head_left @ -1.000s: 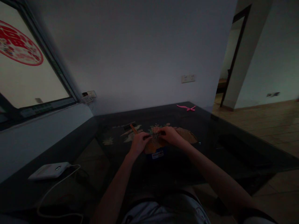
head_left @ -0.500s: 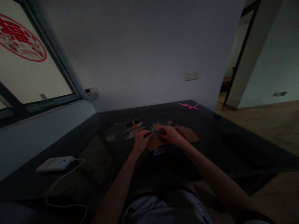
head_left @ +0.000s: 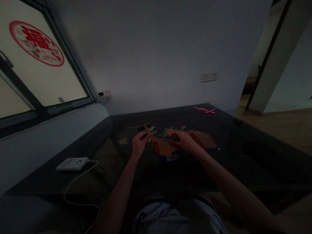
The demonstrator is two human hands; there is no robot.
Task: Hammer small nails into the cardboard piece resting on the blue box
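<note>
Your right hand (head_left: 183, 140) has its fingers curled on a small dark-striped piece (head_left: 172, 138) at the top edge of 1 brown-and-red piece (head_left: 163, 148), which sits near mid-bench (head_left: 151, 182), just above a blue thing with a white label (head_left: 172, 158); your left hand (head_left: 140, 144) has fingers bent in by an orange-brown stick (head_left: 147, 130); too dark to tell whether they grip it; brown piece looks light, thin, card-like, likely stiff yet easily creased; judged best held flat by its edges, fingertips only, red side included.
</note>
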